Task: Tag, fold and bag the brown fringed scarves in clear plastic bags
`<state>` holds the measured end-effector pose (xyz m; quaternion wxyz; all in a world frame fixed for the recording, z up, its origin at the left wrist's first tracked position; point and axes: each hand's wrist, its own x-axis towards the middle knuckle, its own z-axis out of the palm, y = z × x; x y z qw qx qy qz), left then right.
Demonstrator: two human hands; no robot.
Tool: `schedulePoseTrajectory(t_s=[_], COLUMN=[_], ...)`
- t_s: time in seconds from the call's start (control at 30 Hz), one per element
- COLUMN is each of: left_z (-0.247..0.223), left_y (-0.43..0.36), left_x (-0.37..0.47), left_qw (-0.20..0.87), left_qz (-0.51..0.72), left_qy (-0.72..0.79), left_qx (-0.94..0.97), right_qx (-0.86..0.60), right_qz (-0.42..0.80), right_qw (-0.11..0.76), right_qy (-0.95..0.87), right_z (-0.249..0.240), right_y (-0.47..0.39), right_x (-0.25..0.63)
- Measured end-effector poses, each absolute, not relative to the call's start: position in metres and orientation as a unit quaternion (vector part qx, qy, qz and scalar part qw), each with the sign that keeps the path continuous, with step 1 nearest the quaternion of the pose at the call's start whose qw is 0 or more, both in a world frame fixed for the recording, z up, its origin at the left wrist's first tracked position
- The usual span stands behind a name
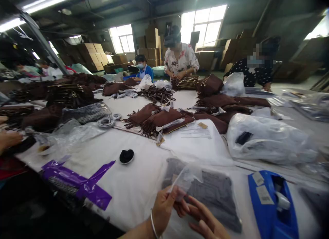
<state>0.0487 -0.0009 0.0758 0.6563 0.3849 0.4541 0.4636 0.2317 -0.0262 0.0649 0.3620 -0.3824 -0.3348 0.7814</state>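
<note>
A small clear plastic bag [185, 177] is pinched between the thumb and fingers of my left hand [164, 206], which wears a bracelet. Close beside it is my right hand [205, 218], its fingers stretched out and apart near the bag's lower end; whether they touch it I cannot tell. Under both hands a dark grey packed item [213, 191] lies flat in a clear wrapper on the white table [144, 184].
A blue tape dispenser [262, 201] stands at right, behind it a stuffed white plastic bag [269, 139]. Brown fringed bags [164, 120] lie mid-table. A small dish of black material [126, 156] and purple tape [79, 184] are at left. Several co-workers surround the table.
</note>
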Motion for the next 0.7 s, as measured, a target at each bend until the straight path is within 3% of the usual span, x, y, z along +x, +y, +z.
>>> schedulePoseTrajectory(t_s=[0.13,0.27,0.33,0.43,0.57,0.7], left_z=[0.054,0.043,0.049,0.063,0.063,0.055], left_y=[-0.032,-0.051,-0.053,-0.051,-0.043,-0.034], left_x=[0.072,0.070,0.063,0.046,0.021,0.010], left_qw=[0.710,0.702,0.610,0.383,0.223,0.206], left_qz=[0.352,0.250,0.225,0.227,0.178,0.203], left_qy=[0.425,0.439,0.434,0.350,0.309,0.362], left_qx=[0.438,0.502,0.624,0.824,0.908,0.886], right_qx=[-0.403,-0.455,-0.472,-0.460,-0.554,-0.569], right_qz=[0.734,0.669,0.643,0.631,0.600,0.606], right_qw=[0.525,0.586,0.600,0.615,0.543,0.369], right_qy=[-0.155,-0.052,-0.058,-0.109,-0.195,-0.416], right_z=[0.055,0.052,0.046,0.036,0.030,0.038], right_y=[-0.034,-0.043,-0.050,-0.056,-0.061,-0.076], right_x=[0.218,0.235,0.243,0.255,0.269,0.254])
